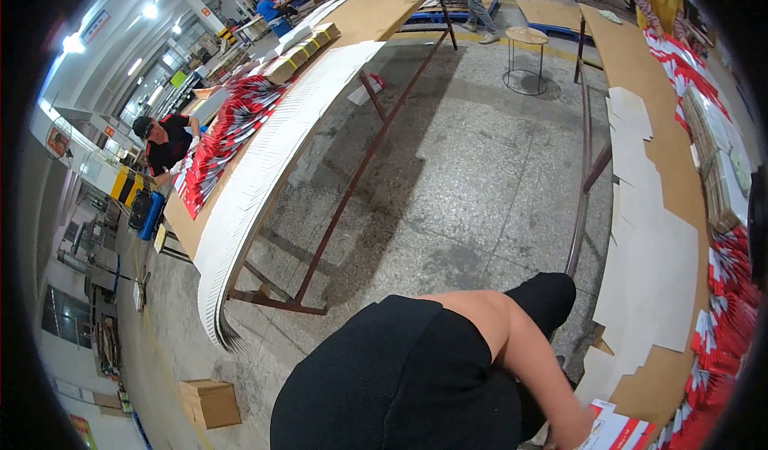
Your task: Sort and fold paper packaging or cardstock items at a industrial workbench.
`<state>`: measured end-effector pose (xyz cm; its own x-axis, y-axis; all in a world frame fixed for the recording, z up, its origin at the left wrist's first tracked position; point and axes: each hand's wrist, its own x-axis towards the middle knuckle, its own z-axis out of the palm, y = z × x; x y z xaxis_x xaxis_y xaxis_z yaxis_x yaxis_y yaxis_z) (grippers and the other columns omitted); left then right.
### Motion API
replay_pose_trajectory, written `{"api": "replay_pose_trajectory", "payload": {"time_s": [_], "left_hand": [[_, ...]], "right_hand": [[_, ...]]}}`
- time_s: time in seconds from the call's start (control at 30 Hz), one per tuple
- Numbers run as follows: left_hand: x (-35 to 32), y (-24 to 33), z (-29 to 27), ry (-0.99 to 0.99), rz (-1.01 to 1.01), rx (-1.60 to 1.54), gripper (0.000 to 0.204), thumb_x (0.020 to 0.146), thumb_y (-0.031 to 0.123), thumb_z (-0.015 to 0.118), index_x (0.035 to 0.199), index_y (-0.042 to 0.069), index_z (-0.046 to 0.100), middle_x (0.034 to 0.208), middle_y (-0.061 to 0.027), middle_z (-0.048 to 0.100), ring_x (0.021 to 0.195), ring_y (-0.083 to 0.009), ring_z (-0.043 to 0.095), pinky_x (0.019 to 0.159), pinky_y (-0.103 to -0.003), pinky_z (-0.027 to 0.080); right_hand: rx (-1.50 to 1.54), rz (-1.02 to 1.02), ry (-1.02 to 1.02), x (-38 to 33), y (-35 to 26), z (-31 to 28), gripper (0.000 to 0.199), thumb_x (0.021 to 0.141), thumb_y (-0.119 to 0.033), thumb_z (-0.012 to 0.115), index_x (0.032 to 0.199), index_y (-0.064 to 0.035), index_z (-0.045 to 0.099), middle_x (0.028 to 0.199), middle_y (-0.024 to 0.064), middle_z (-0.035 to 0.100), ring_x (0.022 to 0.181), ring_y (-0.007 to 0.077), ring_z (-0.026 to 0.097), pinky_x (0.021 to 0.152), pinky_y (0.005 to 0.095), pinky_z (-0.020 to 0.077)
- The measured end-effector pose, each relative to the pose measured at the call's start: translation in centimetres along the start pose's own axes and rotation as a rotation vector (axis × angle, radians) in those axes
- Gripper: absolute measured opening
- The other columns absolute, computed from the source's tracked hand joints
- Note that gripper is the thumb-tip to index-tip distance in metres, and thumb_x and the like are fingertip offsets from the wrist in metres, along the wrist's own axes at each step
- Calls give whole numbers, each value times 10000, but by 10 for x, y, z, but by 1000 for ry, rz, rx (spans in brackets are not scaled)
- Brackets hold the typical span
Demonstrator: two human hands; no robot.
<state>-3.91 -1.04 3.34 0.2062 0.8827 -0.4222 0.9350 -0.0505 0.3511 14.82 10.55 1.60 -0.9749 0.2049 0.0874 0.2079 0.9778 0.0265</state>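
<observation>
My left arm comes out of a black sleeve at the bottom middle and reaches down to the right. My left hand [578, 431] rests at the edge of a red and white printed sheet [618, 429] on the near end of the long brown table [670, 170]. The fingers are cut off by the picture's lower edge, so its grip does not show. My right hand is out of the picture. White flat card blanks [644, 234] lie in an overlapping row along this table, with stacks of red printed sheets [724, 322] beside them.
A second long table [364, 18] on the left carries a fanned row of white blanks [264, 170] and red sheets [228, 130]; a person in black leans over it. A round stool [526, 38] and a cardboard box [210, 402] stand on the concrete floor. Other people stand far off.
</observation>
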Motion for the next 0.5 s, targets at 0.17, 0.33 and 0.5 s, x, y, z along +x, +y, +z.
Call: {"api": "replay_pose_trajectory", "payload": {"time_s": [0.17,0.33,0.5], "left_hand": [[-17,-93,84,528,-495,446,935,586,680,757,1319,129,571,1463,-331,378,1369,-526,318,1100,-678,184],[-41,-123,90,848,-41,370,673,704,537,719,1279,229,555,1336,-263,496,1212,-483,482,932,-541,418],[-9,-97,4,254,89,404,284,837,300,638,1110,231,676,1073,-98,701,970,-327,665,760,-491,522]], "right_hand": [[-743,-119,137,38,0,55,570,993,-483,422,1443,-136,464,1542,80,399,1353,291,451,1074,450,335],[-201,-6,-45,28,-36,15,616,1007,-484,311,1558,-212,262,1618,72,242,1424,313,336,1120,509,259],[-150,81,45,5,-24,4,600,1006,-478,351,1490,-128,409,1496,109,452,1347,303,445,1078,498,343]]}}
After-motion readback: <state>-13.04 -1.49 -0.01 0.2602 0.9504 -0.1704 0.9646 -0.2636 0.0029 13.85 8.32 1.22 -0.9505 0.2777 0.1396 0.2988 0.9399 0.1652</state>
